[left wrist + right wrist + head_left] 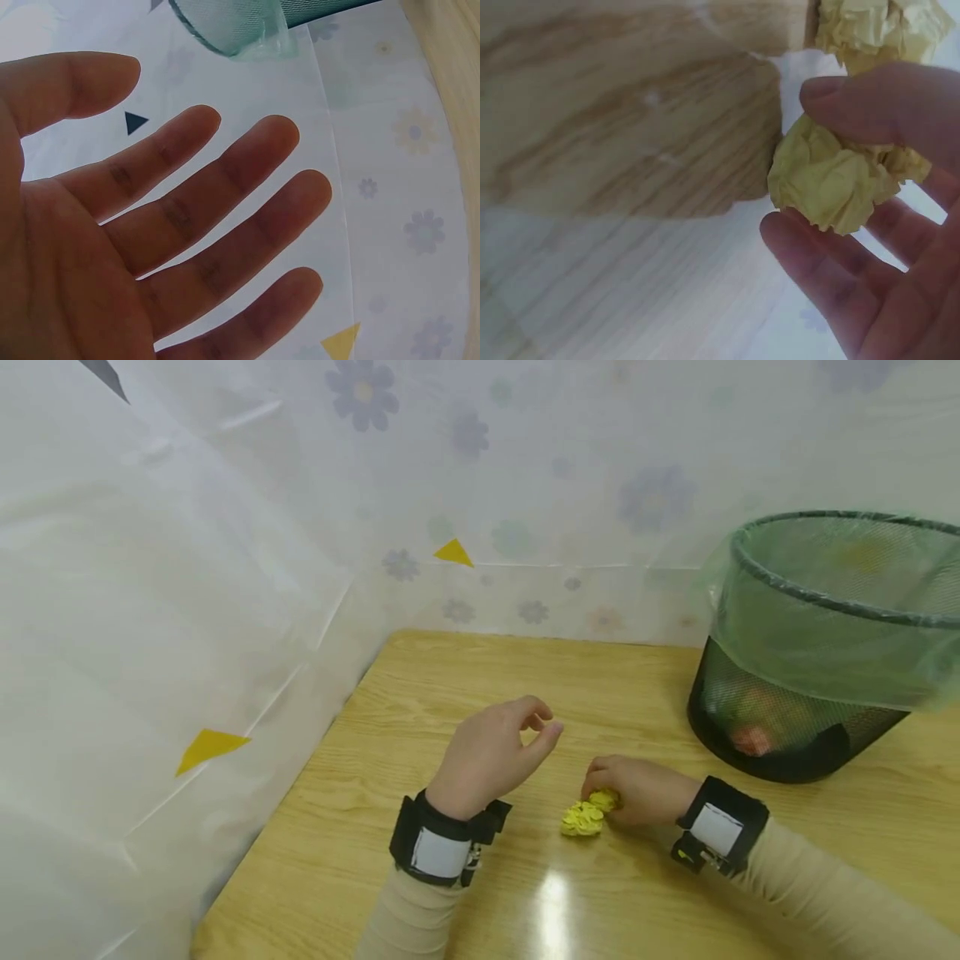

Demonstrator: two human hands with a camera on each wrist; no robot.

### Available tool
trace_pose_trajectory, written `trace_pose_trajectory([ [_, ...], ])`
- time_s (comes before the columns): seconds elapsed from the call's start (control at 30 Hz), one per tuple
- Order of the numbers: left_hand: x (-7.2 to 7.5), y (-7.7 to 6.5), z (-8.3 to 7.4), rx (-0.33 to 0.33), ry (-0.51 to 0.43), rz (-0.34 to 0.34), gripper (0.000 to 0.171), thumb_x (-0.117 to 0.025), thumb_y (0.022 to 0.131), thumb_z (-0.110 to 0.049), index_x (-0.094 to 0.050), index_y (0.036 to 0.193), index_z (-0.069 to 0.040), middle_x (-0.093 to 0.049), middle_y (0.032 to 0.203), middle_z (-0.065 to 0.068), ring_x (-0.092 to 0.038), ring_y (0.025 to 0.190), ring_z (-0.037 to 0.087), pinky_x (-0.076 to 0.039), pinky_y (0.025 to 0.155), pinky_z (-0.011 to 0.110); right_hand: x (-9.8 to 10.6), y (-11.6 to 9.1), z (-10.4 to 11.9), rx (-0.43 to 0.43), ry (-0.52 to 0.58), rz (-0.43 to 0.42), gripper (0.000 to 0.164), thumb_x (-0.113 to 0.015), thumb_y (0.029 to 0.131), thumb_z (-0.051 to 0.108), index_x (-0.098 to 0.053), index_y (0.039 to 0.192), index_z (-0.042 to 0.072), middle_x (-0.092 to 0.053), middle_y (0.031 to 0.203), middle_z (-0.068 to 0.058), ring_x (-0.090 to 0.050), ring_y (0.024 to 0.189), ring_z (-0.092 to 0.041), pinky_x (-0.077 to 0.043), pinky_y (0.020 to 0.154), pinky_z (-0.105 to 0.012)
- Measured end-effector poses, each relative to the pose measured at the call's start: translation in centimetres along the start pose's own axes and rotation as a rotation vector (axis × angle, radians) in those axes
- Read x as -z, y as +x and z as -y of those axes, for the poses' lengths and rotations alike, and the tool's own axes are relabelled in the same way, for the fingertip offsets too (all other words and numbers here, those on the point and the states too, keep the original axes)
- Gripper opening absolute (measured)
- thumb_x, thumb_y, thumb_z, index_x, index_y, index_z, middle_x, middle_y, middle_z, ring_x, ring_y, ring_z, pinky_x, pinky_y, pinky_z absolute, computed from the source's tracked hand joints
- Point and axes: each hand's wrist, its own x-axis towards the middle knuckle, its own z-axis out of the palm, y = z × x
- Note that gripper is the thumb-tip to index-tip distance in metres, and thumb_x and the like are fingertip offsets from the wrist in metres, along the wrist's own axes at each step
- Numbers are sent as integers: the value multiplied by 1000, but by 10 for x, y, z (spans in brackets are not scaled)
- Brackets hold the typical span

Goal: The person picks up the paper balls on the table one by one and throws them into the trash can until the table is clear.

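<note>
My right hand [641, 787] is low over the wooden table, pinching a crumpled yellow paper ball [826, 180] between thumb and fingers. Right beside it is a second crumpled yellow paper ball [582, 821], which also appears past the thumb in the right wrist view. To the left, my left hand [491, 752] hovers above the table and holds nothing. In the left wrist view its fingers [255, 161] are spread and only gently bent, with the thumb apart.
A black mesh wastebasket [705, 689] with a green plastic liner [810, 652] stands at the right; colored items show dimly through its mesh. The wooden table [360, 777] meets a flower-patterned sheet [570, 485] at the back and a white sheet on the left.
</note>
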Motion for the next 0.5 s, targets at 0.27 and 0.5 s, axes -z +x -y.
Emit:
trace_pose_trajectory([
  [0.27,-1,-1,-1,-6,6,-3,31,-50,95,-40,-63,108,-16,-68,99,1,-54,56,5,-40,47,22,11,-9,6,-21,31,-14,29,-70,69,-2,-65,88,19,-54,93,9,-53,86,-8,-47,76,-32],
  [0.5,-1,-1,-2,-8,17,0,33,-49,95,-42,-64,109,-16,-68,98,-1,-52,54,4,-40,48,22,21,-18,8,-51,23,-27,28,-69,69,-3,-65,89,17,-55,94,8,-54,87,-10,-47,76,-34],
])
